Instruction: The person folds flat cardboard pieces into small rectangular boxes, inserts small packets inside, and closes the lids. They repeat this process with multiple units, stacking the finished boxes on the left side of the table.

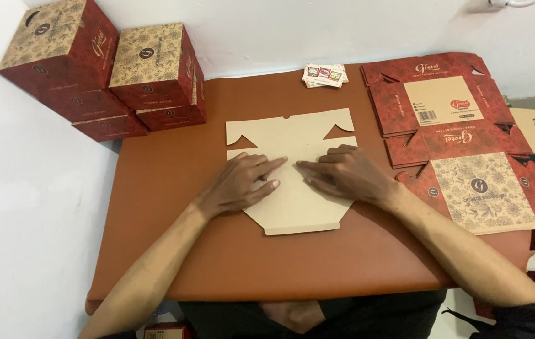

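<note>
White walls [342,25] border brown tabletop [173,207] bearing flat cardboard [299,207].

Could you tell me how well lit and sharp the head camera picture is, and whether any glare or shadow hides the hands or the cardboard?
Head view: soft, even light with no glare; the left hand and right hand cast only faint shadows on the flat cardboard blank; focus is sharp across the brown table, though the stacked boxes lean outward, which suggests wide-angle distortion.
</note>
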